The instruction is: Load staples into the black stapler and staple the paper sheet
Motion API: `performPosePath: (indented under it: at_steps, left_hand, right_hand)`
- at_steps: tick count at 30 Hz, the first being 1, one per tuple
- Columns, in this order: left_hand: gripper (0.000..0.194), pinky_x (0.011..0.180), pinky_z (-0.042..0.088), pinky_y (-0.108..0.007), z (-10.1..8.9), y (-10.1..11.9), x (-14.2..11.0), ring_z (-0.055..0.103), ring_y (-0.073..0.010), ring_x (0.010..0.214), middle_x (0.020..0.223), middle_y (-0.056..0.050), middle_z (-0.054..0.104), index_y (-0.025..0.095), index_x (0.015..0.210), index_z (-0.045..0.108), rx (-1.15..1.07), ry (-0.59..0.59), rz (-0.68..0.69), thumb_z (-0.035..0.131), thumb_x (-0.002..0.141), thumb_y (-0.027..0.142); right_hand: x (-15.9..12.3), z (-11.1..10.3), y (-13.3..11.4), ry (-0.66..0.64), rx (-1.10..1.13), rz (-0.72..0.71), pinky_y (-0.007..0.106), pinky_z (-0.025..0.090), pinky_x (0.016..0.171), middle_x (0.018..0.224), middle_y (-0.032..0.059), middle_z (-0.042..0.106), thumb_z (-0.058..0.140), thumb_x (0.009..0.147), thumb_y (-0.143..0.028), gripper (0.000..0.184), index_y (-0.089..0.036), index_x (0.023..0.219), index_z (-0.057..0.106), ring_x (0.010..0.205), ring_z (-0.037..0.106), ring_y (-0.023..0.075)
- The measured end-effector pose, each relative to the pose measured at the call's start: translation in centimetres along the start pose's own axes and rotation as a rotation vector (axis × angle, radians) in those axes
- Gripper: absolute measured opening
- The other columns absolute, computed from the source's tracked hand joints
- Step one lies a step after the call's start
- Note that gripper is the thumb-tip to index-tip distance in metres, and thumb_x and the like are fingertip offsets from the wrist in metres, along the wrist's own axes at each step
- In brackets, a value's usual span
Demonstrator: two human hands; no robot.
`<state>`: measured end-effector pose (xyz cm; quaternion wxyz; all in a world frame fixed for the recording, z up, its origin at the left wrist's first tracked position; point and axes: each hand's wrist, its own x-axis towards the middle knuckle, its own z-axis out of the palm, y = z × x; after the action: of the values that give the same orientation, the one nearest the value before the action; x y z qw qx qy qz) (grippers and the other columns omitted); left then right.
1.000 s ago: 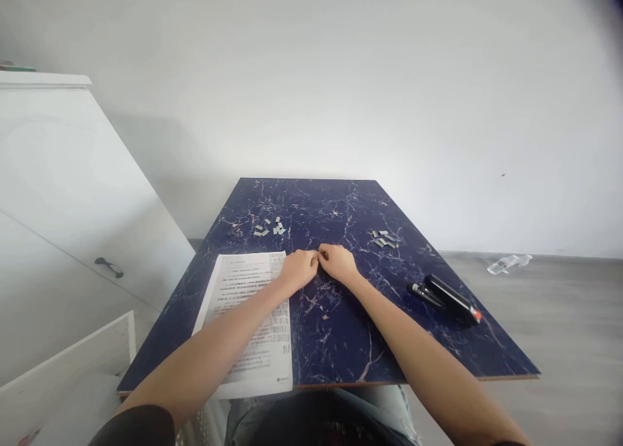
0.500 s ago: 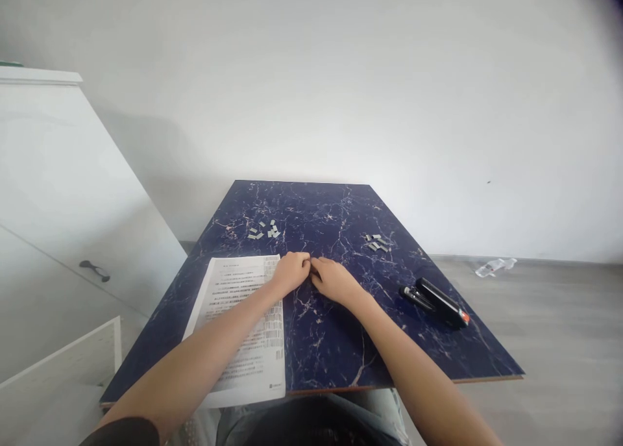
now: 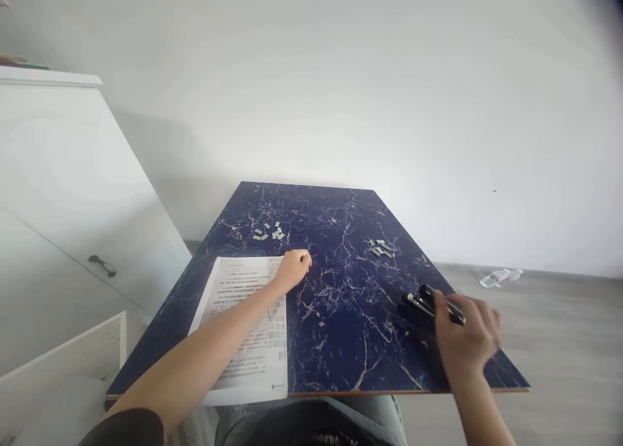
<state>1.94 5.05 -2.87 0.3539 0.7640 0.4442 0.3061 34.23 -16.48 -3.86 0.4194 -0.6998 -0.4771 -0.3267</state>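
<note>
My left hand [image 3: 294, 269] is closed with curled fingers by the top right corner of the printed paper [image 3: 243, 290], its forearm lying across the sheet. Anything inside those fingers is hidden. At the right side of the table, my right hand [image 3: 470, 329] is closed around a black stapler [image 3: 426, 293] with a silver part along one side. The hand covers the stapler's near end. Two loose groups of small, flat, greyish staple strips lie on the tabletop: one group [image 3: 277, 234] beyond the paper, the other [image 3: 380, 249] farther right.
The dark blue marbled table [image 3: 335, 329] stands against a pale wall. To its left is a white cabinet [image 3: 73, 173] with a dark handle [image 3: 102, 265]. A clear plastic item [image 3: 500, 277] lies on the floor at right.
My right hand has left my left hand's side, moved right and toward me, and taken hold of the stapler. My left hand stays by the paper's corner.
</note>
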Motion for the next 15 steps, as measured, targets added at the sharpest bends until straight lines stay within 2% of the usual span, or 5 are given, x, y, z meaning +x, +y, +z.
performPosePath:
  at_steps: [1, 3, 7, 10, 15]
  left_hand:
    - [0.028, 0.058, 0.040, -0.025, 0.1, 0.1, -0.1, 0.059, -0.0134, 0.055, 0.062, 0.000, 0.066, 0.020, 0.064, 0.061, 0.041, -0.009, 0.009, 0.042, 0.085, 0.020]
    - [0.029, 0.059, 0.038, -0.026, 0.1, 0.4, -0.1, 0.059, -0.0144, 0.057, 0.060, 0.000, 0.065, 0.020, 0.062, 0.060, 0.109, -0.023, 0.013, 0.042, 0.085, 0.020]
    - [0.029, 0.060, 0.036, -0.027, 0.0, 0.6, -0.2, 0.058, -0.0152, 0.057, 0.059, 0.000, 0.064, 0.021, 0.062, 0.059, 0.184, -0.036, 0.019, 0.042, 0.085, 0.019]
    - [0.029, 0.060, 0.035, -0.027, 0.1, 0.8, -0.2, 0.059, -0.0155, 0.058, 0.060, 0.000, 0.065, 0.021, 0.063, 0.060, 0.204, -0.040, 0.019, 0.042, 0.085, 0.020]
    - [0.029, 0.060, 0.035, -0.027, 0.1, 0.9, -0.3, 0.059, -0.0159, 0.058, 0.060, 0.000, 0.065, 0.021, 0.062, 0.059, 0.208, -0.046, 0.021, 0.042, 0.086, 0.020]
  right_hand:
    - [0.0, -0.5, 1.4, 0.039, -0.035, 0.049, 0.046, 0.042, 0.096, 0.094, 0.0125, 0.067, 0.065, 0.090, -0.041, 0.024, -0.018, 0.086, 0.067, 0.093, 0.062, 0.0284]
    - [-0.1, -1.2, 3.3, -0.003, -0.027, 0.145, 0.049, 0.040, 0.101, 0.106, 0.0141, 0.067, 0.065, 0.089, -0.050, 0.034, -0.018, 0.096, 0.070, 0.106, 0.061, 0.0322]
    - [0.1, -1.3, 4.1, -0.337, 0.134, 0.320, 0.042, 0.050, 0.086, 0.111, 0.0098, 0.068, 0.065, 0.081, -0.064, 0.054, -0.022, 0.115, 0.069, 0.103, 0.065, 0.0307]
    - [0.1, -1.0, 3.8, -0.511, 0.174, 0.340, 0.040, 0.051, 0.083, 0.107, 0.0076, 0.073, 0.067, 0.079, -0.064, 0.051, -0.024, 0.111, 0.072, 0.097, 0.069, 0.0295]
    - [0.1, -1.1, 4.4, -0.555, 0.154, 0.424, 0.039, 0.053, 0.075, 0.095, 0.0083, 0.078, 0.074, 0.073, -0.061, 0.050, -0.022, 0.103, 0.077, 0.090, 0.072, 0.0327]
